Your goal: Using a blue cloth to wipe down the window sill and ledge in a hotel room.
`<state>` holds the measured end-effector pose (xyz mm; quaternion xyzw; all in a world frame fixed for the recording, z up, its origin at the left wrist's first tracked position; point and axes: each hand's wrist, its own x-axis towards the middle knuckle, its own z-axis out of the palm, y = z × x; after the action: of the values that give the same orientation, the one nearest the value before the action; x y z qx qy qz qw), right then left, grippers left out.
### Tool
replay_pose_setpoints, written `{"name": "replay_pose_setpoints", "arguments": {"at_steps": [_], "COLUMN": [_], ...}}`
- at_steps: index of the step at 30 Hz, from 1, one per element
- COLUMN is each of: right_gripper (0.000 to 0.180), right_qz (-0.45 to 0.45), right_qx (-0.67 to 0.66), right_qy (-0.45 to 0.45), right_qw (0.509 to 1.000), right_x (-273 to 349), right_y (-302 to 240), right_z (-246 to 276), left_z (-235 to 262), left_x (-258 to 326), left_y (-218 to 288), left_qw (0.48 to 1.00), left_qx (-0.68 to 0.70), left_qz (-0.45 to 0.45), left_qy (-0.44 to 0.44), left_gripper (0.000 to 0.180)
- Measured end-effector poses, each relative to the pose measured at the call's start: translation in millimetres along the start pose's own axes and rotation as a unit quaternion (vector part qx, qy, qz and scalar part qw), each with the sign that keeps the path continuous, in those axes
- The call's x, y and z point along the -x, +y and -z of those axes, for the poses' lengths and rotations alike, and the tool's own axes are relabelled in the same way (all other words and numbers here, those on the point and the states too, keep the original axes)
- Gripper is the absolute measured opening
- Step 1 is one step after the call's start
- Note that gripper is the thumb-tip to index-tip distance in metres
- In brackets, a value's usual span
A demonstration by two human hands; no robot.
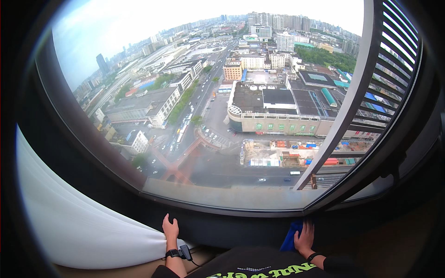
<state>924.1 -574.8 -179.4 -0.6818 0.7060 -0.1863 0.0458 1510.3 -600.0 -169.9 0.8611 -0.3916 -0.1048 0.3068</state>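
My left hand (pixel 170 227) is on the dark window sill (pixel 232 227), its thumb and fingers apart with nothing in them. On the same sill, further right, my right hand (pixel 304 238) holds a blue cloth (pixel 289 237) down under the palm, fingers stretched forward. Part of the cloth is hidden by the hand. A dark watch (pixel 173 253) is on my left wrist, with a small black device (pixel 186 252) and its cable beside it. A dark band (pixel 314 255) circles my right wrist.
Ahead is a large window pane (pixel 222 139) with a dark frame (pixel 222 211), high above streets and buildings. A white curtain (pixel 69 217) hangs at the left and reaches my left forearm. Slatted louvres (pixel 389 69) stand outside at the right, behind an upright post (pixel 345 97).
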Motion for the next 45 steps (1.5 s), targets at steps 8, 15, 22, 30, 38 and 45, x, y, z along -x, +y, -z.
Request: {"name": "replay_pose_setpoints", "arguments": {"at_steps": [8,15,22,30,38,45], "right_gripper": [0.063,0.061,0.059,0.059,0.059,0.06], "right_qz": [-0.083,-0.089,-0.106,-0.106,-0.088,-0.077], "right_qx": [0.032,0.048,0.048,0.032,0.032,0.017], "right_qy": [0.006,0.016,0.015,0.012,0.007,0.028], "right_qw": [0.996,0.995,0.993,0.994,0.996,0.996], "right_x": [3,1,3,1,6,-3], "right_y": [-27,-32,-35,-41,-44,-48], "right_z": [15,15,15,28,22,18], "left_z": [111,225,265,256,269,282], "left_x": [-6,37,86,100,85,77], "left_y": [166,322,371,389,384,350], "left_qw": [0.908,0.674,0.492,0.451,0.371,0.267], "left_qx": [0.337,0.436,0.54,0.581,0.552,0.685], "left_qz": [-0.121,-0.513,-0.583,-0.571,-0.584,-0.545], "left_qy": [-0.216,-0.304,-0.355,-0.365,-0.465,-0.404], "left_gripper": [0.02,0.02,0.036,0.05,0.027,0.061]}}
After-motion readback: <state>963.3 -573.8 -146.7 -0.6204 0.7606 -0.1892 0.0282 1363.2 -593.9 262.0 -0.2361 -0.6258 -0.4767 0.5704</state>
